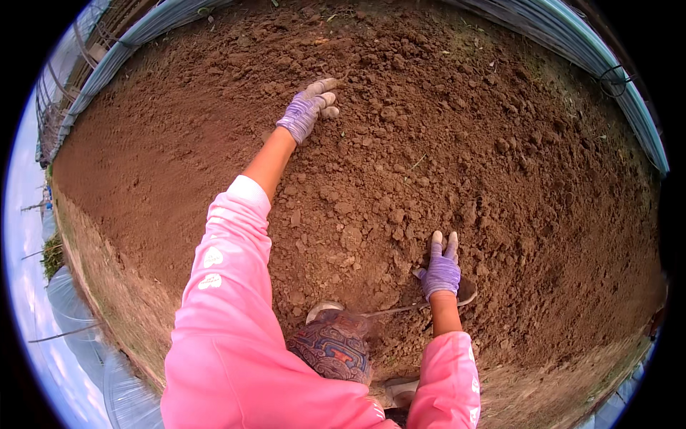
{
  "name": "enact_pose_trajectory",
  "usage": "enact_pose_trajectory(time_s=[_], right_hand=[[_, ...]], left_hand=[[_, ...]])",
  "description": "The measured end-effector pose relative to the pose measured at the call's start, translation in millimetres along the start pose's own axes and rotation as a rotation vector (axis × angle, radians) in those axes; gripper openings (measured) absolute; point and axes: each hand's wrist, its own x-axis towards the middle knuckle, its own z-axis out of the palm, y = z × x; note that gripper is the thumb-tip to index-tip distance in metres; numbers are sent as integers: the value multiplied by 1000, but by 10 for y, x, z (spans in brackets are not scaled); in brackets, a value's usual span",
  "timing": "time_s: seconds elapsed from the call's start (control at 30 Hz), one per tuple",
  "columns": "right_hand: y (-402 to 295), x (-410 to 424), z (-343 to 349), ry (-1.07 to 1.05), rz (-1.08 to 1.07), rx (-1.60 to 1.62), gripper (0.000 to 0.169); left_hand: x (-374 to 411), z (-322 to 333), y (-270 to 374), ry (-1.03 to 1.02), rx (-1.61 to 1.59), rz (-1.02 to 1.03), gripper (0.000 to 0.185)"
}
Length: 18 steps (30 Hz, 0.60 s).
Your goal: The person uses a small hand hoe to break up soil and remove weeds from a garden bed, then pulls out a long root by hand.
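My left hand point(312, 107), in a purple knit glove with soiled pale fingertips, reaches far forward over loose brown soil point(343, 209), its fingers spread; a thin twig or root lies by its fingertips. My right hand point(442, 266), gloved alike, rests fingers-down on the clods nearer my body, to the right. Partly hidden under the right wrist is a dark, rounded thing with a pale rim point(467, 292). From it a thin whitish cord or rod point(394, 310) runs left towards my patterned trouser knee. No object shows in either hand.
Rolled bluish plastic sheeting point(584, 40) borders the soil at the top right, with more point(144, 29) at the top left. A black wire loop point(614, 81) circles the right roll. Plastic-covered tunnels point(80, 300) stand at the far left. A pale shoe point(403, 393) shows below me.
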Motion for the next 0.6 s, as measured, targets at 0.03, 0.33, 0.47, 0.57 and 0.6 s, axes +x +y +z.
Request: enact_pose_trajectory(time_s=[0.03,0.33,0.47,0.57,0.6], right_hand=[[-20,12,-5,1,-18,-4,101],[57,-70,-158,-66,-34,45,87],[108,-216,-118,221,-242,228,55],[57,-533,-29,322,-270,448,46],[76,-639,-2,262,-251,510,38]], left_hand=[[-286,-116,-127,-15,-76,-4,43],[-4299,-985,-934,47,761,-608,32],[-4803,-589,-1001,-784,1593,-822,32],[-4753,-261,-1005,-332,1232,-608,31],[-4717,-200,-1094,-248,1189,-419,31]])
